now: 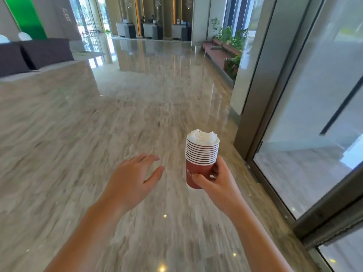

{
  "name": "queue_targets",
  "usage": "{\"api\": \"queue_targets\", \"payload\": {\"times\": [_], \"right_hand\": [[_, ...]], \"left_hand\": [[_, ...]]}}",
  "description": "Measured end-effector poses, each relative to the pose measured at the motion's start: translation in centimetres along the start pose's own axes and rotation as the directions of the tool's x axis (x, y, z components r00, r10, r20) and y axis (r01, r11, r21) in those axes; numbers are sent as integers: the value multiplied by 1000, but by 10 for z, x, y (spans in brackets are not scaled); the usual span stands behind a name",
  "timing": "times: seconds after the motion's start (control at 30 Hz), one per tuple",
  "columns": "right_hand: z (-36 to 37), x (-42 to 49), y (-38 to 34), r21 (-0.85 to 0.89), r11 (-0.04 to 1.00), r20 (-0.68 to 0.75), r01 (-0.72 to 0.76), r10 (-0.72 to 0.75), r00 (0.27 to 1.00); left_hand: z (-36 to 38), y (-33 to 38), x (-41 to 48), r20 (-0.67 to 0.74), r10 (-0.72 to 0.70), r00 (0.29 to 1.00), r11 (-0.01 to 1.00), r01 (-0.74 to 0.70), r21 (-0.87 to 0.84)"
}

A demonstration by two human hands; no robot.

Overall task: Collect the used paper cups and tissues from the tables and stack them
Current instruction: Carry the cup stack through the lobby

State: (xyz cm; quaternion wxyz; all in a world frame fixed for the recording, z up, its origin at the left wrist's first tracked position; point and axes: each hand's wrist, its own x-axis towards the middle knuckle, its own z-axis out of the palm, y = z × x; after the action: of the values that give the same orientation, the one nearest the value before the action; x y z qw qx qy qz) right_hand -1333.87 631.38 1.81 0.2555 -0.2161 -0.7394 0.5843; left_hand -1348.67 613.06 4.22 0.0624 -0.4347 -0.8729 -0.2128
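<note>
Red paper cups [197, 169], roughly ten nested, one tissue wad [202, 137] atop, right hand [220, 183] gripping, left hand [131, 179] open, empty

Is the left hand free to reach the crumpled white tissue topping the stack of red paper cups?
Probably yes: the left hand is open and empty, nothing lies between it and the tissue, and the right hand grips the cups lower down.
</note>
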Motion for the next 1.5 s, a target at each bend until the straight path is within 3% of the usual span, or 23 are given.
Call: {"api": "queue_targets", "payload": {"times": [0.27, 0.5, 0.73, 1.13, 1.5], "right_hand": [[30, 176, 4, -8, 1000, -63, -11, 11, 998], [2, 314, 41, 5, 998, -174, -61, 61, 983], [-41, 486, 95, 58, 996, -213, -73, 84, 973], [-64, 760, 108, 75, 996, -75, -50, 56, 996], [-57, 1017, 146, 12, 998, -126, -57, 59, 990]], "left_hand": [[20, -77, 187, -16, 63, 998, 997, -64, -34], [77, -95, 346, 23, 165, 986, 984, -163, -70], [152, -97, 517, 67, 175, 982, 984, -173, -31], [191, -135, 756, 12, 58, 998, 998, -57, -32], [256, -223, 1007, 14, 78, 997, 995, -77, -63]]}}
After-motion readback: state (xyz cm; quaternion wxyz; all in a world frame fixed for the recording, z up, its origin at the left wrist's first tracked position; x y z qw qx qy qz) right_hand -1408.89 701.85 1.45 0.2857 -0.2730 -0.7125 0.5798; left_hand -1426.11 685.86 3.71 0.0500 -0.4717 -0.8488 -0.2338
